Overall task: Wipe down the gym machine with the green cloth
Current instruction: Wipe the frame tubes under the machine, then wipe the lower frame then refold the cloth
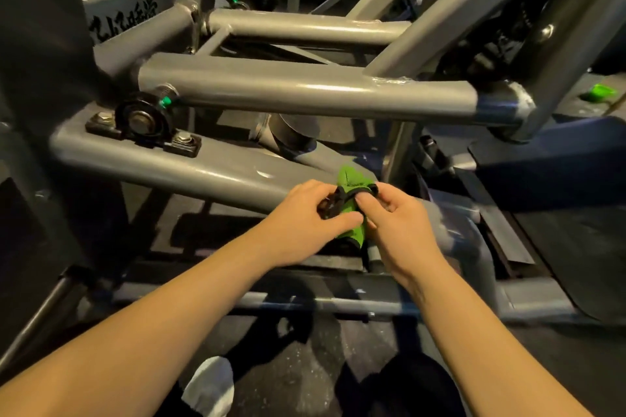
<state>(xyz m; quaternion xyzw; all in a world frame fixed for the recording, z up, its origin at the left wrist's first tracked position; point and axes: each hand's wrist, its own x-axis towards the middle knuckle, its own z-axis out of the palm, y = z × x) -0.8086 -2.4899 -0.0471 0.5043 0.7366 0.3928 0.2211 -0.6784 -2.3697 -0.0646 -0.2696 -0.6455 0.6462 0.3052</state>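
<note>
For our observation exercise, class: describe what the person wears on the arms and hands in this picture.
The left forearm and right forearm are bare, with no sleeves in view. The left hand and right hand wear no gloves; no ring, watch, band or marking shows.

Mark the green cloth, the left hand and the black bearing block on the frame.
green cloth (pixel 352 178), head view, on the upper fold that sticks up.
left hand (pixel 298 223), head view, on the back of the hand.
black bearing block (pixel 141 120), head view, on its round middle.

Cloth (pixel 352 178) between left hand (pixel 298 227) and right hand (pixel 403 227), before lower tube (pixel 203 176); bearing block (pixel 142 122) on tube, far left.
</note>
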